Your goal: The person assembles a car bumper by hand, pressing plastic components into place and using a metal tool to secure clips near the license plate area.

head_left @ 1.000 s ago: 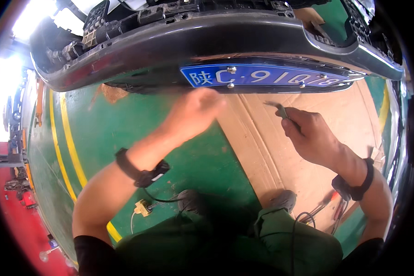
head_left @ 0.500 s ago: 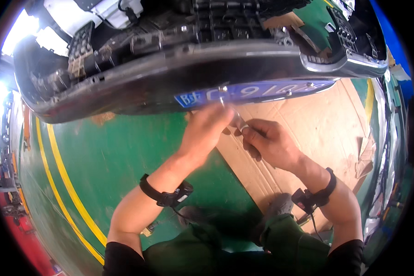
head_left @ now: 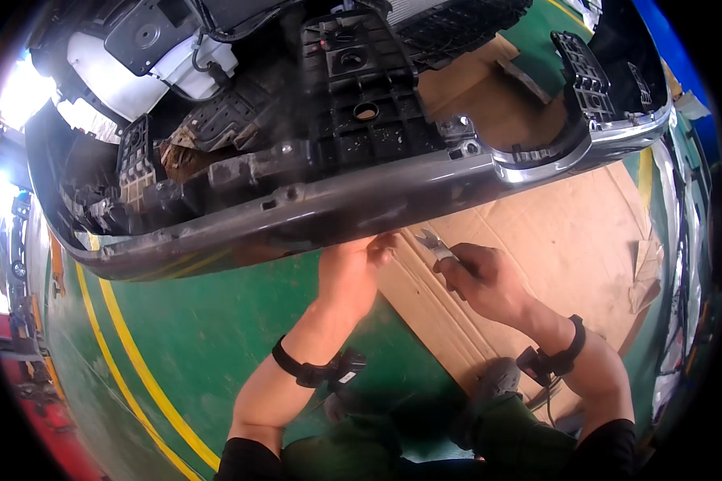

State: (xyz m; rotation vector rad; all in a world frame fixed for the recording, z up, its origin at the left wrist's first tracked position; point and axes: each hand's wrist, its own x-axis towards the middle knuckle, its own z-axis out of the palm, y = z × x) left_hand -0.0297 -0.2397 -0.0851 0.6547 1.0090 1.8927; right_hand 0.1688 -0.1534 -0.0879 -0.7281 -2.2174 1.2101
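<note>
A dark grey car bumper point(head_left: 361, 200) spans the view from left to right, with my hands at its near lower edge. My right hand point(head_left: 489, 282) is closed round an open-end wrench point(head_left: 433, 243); its silver forked jaw sticks out toward the bumper, apart from it. Just left of the wrench, my left hand point(head_left: 347, 276) reaches up under the bumper edge. Its visible fingers are curled, while the rest are hidden by the bumper, so what they grip cannot be made out.
Cardboard point(head_left: 553, 232) lies on the green floor point(head_left: 208, 337) beneath the bumper's right half. Black plastic brackets point(head_left: 361, 104) rise behind the bumper, near a white tank point(head_left: 112, 76). Yellow lines point(head_left: 140, 361) run along the floor at left. My shoe point(head_left: 499, 377) rests by the cardboard's edge.
The bumper sits lower in view, and the blue number plate on its face has gone out of sight. My right hand has drawn the wrench away from my left hand, which is now partly under the bumper.
</note>
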